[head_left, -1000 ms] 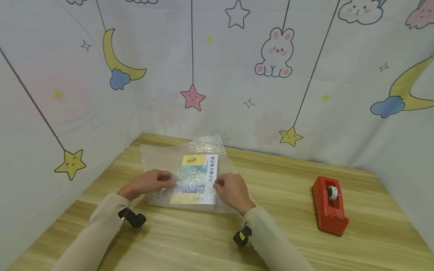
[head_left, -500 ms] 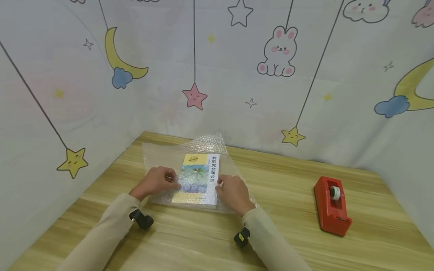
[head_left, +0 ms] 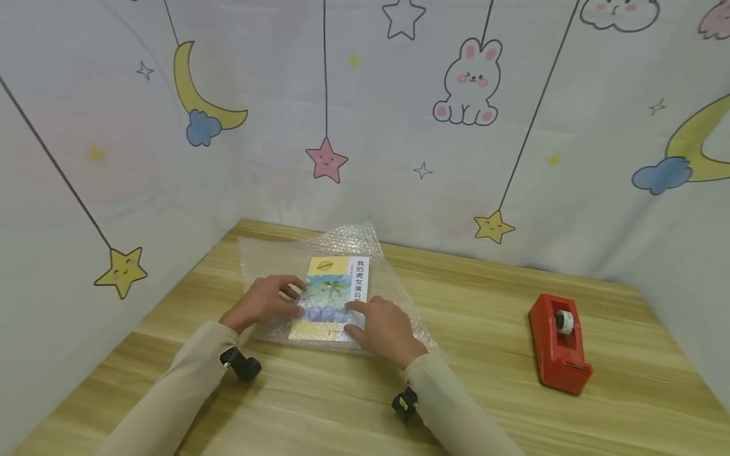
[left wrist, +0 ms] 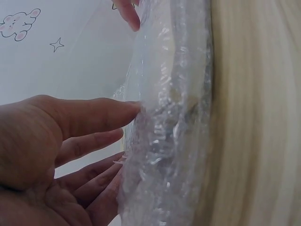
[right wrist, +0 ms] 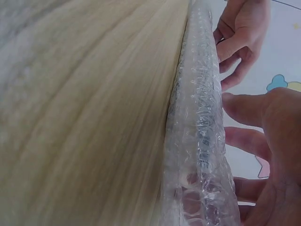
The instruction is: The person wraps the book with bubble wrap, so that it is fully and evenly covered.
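A book (head_left: 327, 290) with a yellow, blue and white cover lies face up within clear bubble wrap (head_left: 393, 278) on the wooden table. My left hand (head_left: 268, 301) is at the book's left side, thumb and fingertips touching the wrap, fingers loosely bent. From the right, my right hand (head_left: 388, 328) reaches over the book's edge, its index finger and thumb extended onto the cover. In the left wrist view, the thumb tip meets the layered edge of the wrap (left wrist: 160, 150). The right wrist view shows the fingers (right wrist: 247, 141) resting on the wrap's upper surface.
A red tape dispenser (head_left: 553, 373) with a small roll of tape stands on the table's right side. Behind and beside the wooden table (head_left: 319, 405) hangs a white cloth (head_left: 388, 202) printed with stars, moons and a rabbit.
My right hand has gone from gripping at the book's right edge to lying with extended fingers over the cover. My left hand has shifted slightly right, fingers further over the book.
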Demonstrator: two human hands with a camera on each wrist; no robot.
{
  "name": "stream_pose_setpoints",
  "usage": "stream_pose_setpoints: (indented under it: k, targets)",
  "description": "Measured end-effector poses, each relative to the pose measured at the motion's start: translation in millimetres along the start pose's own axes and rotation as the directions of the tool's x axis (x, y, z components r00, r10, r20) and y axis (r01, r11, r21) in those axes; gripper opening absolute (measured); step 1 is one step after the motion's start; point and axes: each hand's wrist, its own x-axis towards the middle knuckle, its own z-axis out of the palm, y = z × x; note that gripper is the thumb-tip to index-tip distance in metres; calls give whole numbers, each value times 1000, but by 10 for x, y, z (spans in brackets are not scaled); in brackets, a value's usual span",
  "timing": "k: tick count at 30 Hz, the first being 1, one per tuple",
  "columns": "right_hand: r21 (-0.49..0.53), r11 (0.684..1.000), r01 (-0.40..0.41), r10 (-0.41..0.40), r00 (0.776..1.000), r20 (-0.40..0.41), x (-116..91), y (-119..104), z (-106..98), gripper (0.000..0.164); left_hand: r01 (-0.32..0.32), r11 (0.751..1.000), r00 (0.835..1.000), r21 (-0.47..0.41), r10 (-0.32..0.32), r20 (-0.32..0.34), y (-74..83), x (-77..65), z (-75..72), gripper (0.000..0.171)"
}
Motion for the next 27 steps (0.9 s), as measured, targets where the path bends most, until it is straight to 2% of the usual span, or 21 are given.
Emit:
stream_pose_setpoints:
  k: [5,10,15,19,27]
  targets:
    - [-7,1000,11,-11,1000,11,6,-4,14,42,-8,1000,1000,10,8,2,21,-2,-23,29]
    - [-15,1000,2,-2,1000,15,18,-12,42,44,-17,1000,1000,17,16,26,33,8,-44,29]
    - [0,1000,-14,14,998,57,21,-38,36,46,-15,997,998,82,10,55,66,47,-99,26]
    - [13,999,-50,48,994,97,12,-31,23,47,11,995,999,95,-16,44,131,172,-129,25]
    - [2,996,-94,93,986,140,31,-23,26,48,25,997,996,-80,-32,-86,138,574,-113,32]
